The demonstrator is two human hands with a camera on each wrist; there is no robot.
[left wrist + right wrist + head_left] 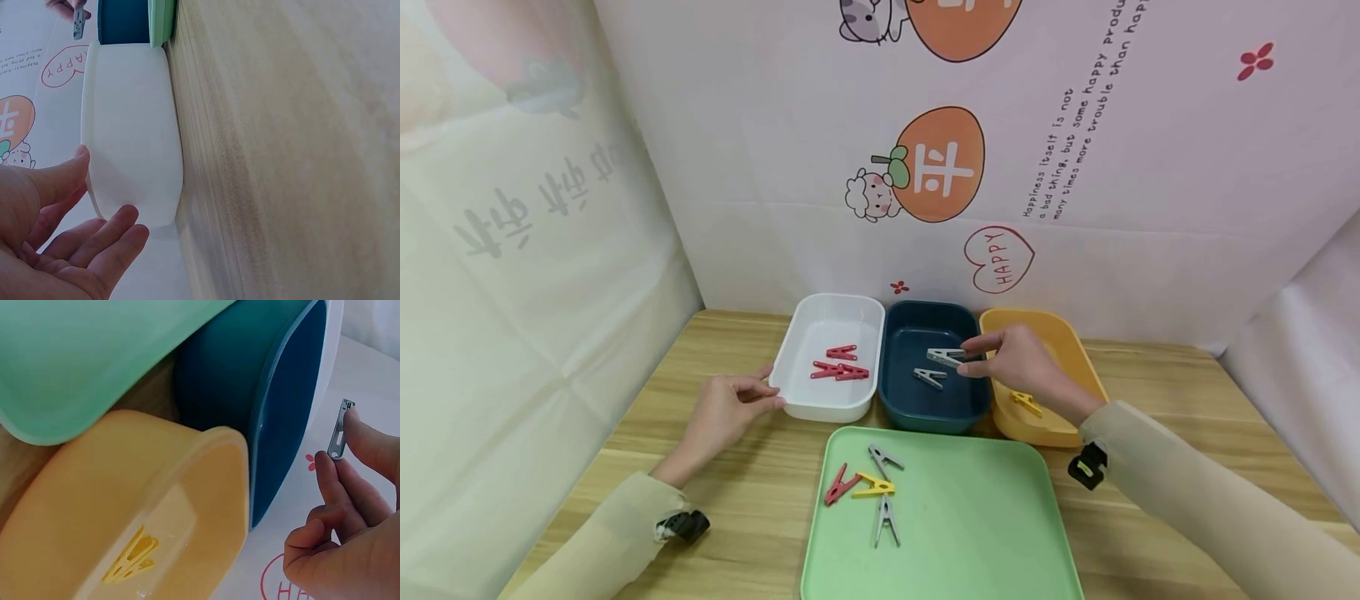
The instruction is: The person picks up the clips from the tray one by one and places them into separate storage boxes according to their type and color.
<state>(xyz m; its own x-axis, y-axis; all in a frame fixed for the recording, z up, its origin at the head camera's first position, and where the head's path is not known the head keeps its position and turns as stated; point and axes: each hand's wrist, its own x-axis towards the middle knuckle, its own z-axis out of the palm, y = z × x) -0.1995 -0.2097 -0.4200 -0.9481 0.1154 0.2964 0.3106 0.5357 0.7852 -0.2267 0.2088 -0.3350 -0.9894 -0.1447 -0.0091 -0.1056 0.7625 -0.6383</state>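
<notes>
My right hand (1017,360) pinches a grey clothespin (945,357) between thumb and fingertips, above the dark blue bin (925,408). In the right wrist view that clothespin (341,428) appears edge-on. Another grey clothespin (929,377) lies inside the blue bin. At the white bin (827,410), my left hand (724,417) rests against the left side with thumb and fingers loosely extended. Several red clothespins (841,352) are in the white bin. A yellow clothespin (1027,404) lies in the yellow-orange bin (1078,367), under my right wrist.
In front of the bins lies a green tray (970,517). On it are a red clothespin (840,485), a yellow clothespin (874,486) and two grey clothespins (886,521). The wooden table (737,508) meets a printed cloth backdrop (790,167) just behind the bins.
</notes>
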